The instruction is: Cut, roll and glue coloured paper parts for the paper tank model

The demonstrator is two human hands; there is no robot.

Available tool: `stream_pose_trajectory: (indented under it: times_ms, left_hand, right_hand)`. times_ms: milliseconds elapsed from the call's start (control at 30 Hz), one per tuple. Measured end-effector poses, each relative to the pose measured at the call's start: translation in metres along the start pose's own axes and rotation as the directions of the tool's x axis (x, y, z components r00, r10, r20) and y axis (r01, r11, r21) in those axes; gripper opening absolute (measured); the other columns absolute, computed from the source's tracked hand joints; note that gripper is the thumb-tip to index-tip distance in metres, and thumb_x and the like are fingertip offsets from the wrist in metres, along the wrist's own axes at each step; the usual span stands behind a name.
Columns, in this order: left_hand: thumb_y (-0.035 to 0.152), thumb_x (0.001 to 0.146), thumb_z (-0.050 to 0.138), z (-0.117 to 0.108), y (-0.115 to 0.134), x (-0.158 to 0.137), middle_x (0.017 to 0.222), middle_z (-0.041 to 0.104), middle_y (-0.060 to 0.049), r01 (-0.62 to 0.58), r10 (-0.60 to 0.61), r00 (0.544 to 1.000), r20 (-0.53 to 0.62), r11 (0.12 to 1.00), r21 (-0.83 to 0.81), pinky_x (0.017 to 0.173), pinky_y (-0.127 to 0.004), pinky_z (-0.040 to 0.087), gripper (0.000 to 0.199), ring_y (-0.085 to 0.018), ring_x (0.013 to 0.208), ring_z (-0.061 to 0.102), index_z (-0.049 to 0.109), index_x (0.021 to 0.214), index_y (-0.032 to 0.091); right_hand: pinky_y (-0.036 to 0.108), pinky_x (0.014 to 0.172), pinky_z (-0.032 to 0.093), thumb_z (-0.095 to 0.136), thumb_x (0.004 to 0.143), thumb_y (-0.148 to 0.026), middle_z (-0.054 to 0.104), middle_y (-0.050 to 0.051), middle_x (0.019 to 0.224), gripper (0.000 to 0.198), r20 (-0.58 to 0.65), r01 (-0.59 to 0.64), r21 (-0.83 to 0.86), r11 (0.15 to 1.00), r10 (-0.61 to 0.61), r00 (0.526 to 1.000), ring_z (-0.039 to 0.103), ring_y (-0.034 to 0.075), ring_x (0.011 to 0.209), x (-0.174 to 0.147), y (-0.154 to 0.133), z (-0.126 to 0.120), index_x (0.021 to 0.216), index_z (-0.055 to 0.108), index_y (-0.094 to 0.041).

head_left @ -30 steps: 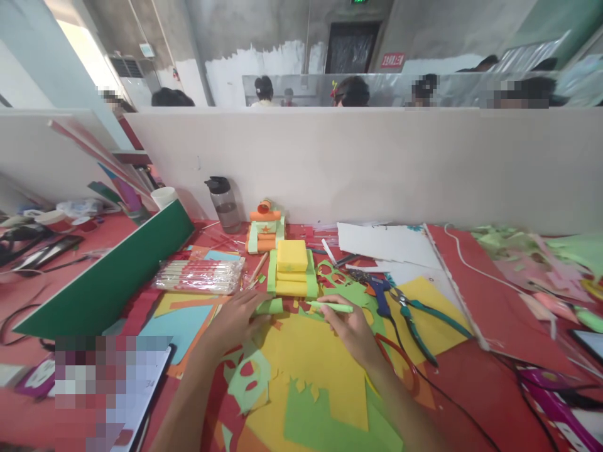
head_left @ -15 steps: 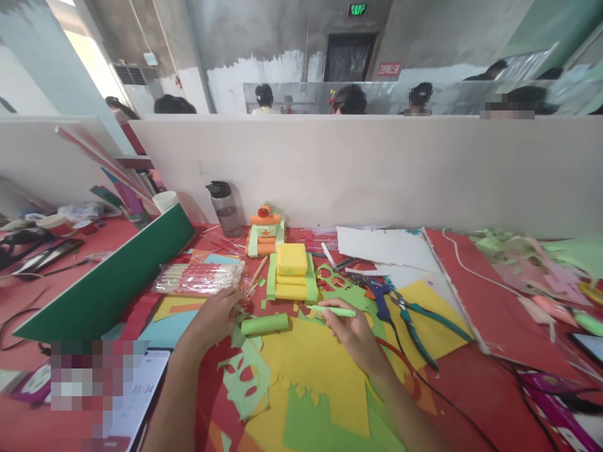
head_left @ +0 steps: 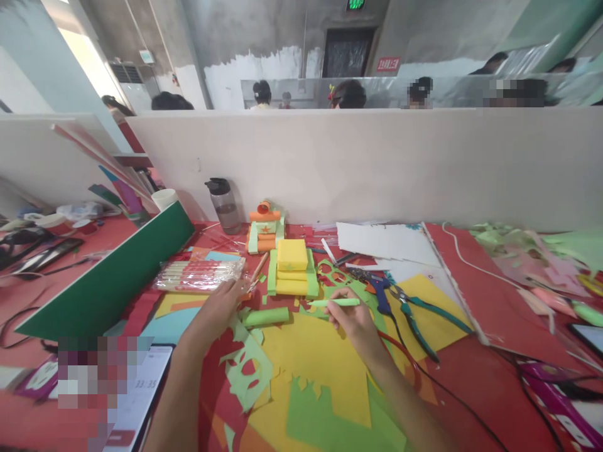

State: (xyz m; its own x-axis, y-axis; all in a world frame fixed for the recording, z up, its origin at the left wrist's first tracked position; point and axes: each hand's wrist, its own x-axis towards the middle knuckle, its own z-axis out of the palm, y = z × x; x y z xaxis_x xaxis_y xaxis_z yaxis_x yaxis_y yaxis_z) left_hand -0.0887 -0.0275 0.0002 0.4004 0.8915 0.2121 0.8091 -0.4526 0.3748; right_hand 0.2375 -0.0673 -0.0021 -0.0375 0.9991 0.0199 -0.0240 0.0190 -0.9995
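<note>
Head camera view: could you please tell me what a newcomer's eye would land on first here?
Probably the yellow block with green strips standing mid-table, bright against the red table. Just in front of it, the right hand holds a thin green stick, and the left hand rests beside a green paper roll. Teal-handled pliers lie to the right on yellow paper.

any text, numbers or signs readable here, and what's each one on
"33:35" on the phone screen at lower left.
Green exit sign above the far door: too blurred to read.
Red wall sign beside that door: characters too small to read.
Nothing else is legible.
</note>
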Motion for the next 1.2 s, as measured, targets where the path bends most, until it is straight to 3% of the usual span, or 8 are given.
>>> stream_pose_trajectory:
  times_ms: [133, 300, 433, 600, 767, 867, 1000, 1200]
  left_hand:
    - [0.001, 0.082, 0.033, -0.007, 0.014, 0.004, 0.120, 0.056, -0.011, 0.016, -0.019, 0.999, -0.033, 0.996, -0.089, 0.094, -0.039, 0.047, 0.059, -0.024, 0.110, 0.054, 0.049, 0.135, 0.022]
    - [-0.001, 0.083, 0.031, -0.002, 0.039, 0.007, 0.115, 0.051, -0.010, -0.073, 0.068, 0.997, -0.040, 0.987, -0.144, 0.087, -0.035, 0.049, 0.056, -0.020, 0.098, 0.054, 0.047, 0.132, 0.022]
    - [0.008, 0.093, 0.032, 0.002, 0.058, 0.006, 0.108, 0.051, -0.007, -0.102, 0.103, 0.995, -0.006, 0.981, -0.165, 0.074, -0.029, 0.049, 0.039, -0.017, 0.087, 0.053, 0.051, 0.124, 0.023]
    - [0.022, 0.102, 0.034, 0.005, 0.068, 0.008, 0.107, 0.062, -0.007, -0.189, 0.166, 0.975, -0.148, 0.969, -0.159, 0.091, -0.033, 0.045, 0.027, -0.020, 0.101, 0.056, 0.057, 0.116, 0.022]
    - [0.022, 0.100, 0.042, 0.006, 0.066, 0.008, 0.105, 0.069, -0.006, -0.244, 0.205, 0.950, -0.235, 0.958, -0.151, 0.093, -0.034, 0.045, 0.024, -0.020, 0.100, 0.058, 0.061, 0.114, 0.022]
    - [0.024, 0.099, 0.044, 0.009, 0.064, 0.006, 0.101, 0.069, -0.006, -0.196, 0.149, 0.954, -0.260, 0.966, -0.169, 0.090, -0.035, 0.048, 0.023, -0.021, 0.100, 0.060, 0.062, 0.115, 0.023]
    - [0.028, 0.099, 0.045, 0.013, 0.066, 0.003, 0.114, 0.065, -0.007, -0.117, 0.048, 0.972, -0.228, 0.948, -0.297, 0.092, -0.035, 0.049, 0.025, -0.021, 0.107, 0.061, 0.057, 0.121, 0.026]
    - [0.028, 0.098, 0.048, 0.023, 0.066, 0.005, 0.113, 0.067, -0.009, -0.133, -0.005, 0.970, -0.243, 0.826, -0.548, 0.088, -0.033, 0.052, 0.011, -0.020, 0.103, 0.064, 0.055, 0.093, 0.021]
  right_hand:
    - [0.023, 0.050, 0.040, 0.071, 0.084, -0.046, 0.058, -0.003, 0.065, 0.029, -0.039, -0.003, -0.020, 1.000, 0.002, 0.999, 0.050, 0.012, 0.054, 0.000, 0.002, 0.000, 0.088, 0.056, -0.021]
    - [0.024, 0.050, 0.042, 0.069, 0.085, -0.047, 0.066, 0.002, 0.071, 0.029, -0.018, -0.007, -0.026, 1.000, 0.006, 1.000, 0.054, 0.013, 0.057, 0.000, 0.000, -0.001, 0.091, 0.062, -0.020]
    - [0.024, 0.050, 0.043, 0.068, 0.086, -0.045, 0.068, 0.002, 0.073, 0.026, 0.009, 0.007, -0.032, 0.999, -0.007, 1.000, 0.055, 0.014, 0.057, -0.002, -0.003, -0.001, 0.093, 0.063, -0.020]
    - [0.024, 0.050, 0.043, 0.068, 0.085, -0.045, 0.063, 0.000, 0.066, 0.027, 0.027, 0.007, -0.066, 0.998, -0.005, 1.000, 0.056, 0.014, 0.056, -0.004, -0.005, 0.000, 0.093, 0.063, -0.020]
    - [0.022, 0.048, 0.041, 0.067, 0.086, -0.047, 0.062, -0.001, 0.066, 0.028, 0.035, 0.002, -0.087, 0.996, 0.001, 0.999, 0.056, 0.014, 0.056, -0.004, -0.004, 0.001, 0.095, 0.062, -0.020]
    - [0.021, 0.047, 0.040, 0.067, 0.086, -0.045, 0.060, -0.001, 0.065, 0.028, 0.040, 0.001, -0.092, 0.996, 0.002, 0.999, 0.055, 0.014, 0.056, -0.004, -0.003, 0.001, 0.095, 0.061, -0.020]
    - [0.021, 0.047, 0.039, 0.066, 0.087, -0.043, 0.060, -0.001, 0.066, 0.025, 0.069, 0.023, -0.081, 0.996, -0.017, 0.997, 0.054, 0.013, 0.057, -0.004, -0.001, 0.001, 0.096, 0.061, -0.020]
    - [0.021, 0.047, 0.039, 0.065, 0.087, -0.045, 0.057, -0.002, 0.063, 0.027, 0.092, 0.042, -0.105, 0.994, -0.032, 0.995, 0.051, 0.012, 0.055, -0.002, 0.001, 0.000, 0.097, 0.064, -0.020]
